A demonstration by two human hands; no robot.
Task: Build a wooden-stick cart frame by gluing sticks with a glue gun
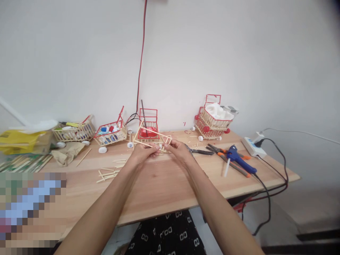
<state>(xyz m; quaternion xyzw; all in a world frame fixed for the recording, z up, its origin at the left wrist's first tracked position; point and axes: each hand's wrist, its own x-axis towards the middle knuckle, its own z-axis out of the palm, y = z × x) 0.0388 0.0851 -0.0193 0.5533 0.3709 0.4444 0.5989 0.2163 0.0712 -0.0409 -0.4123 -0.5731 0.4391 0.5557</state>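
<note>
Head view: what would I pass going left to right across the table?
Yellow bag → low cart → red-framed cart → stick frame held in both hands → glue gun → power strip.

Your wooden table [164, 191] carries four stick carts along the wall side: one far left [74, 131], one beside it [111, 134], one in the middle [148, 131] and one to the right [214, 120]. At your far left sit a yellow bag [21, 140], crumpled brown paper [65, 154] and a stick bundle [23, 162]. Loose sticks [108, 173] lie left of centre, with a white wheel [102, 149] near the carts. On your right lie scissors [200, 151], pliers [225, 156], a blue glue gun [240, 161] and a power strip [253, 147].
</note>
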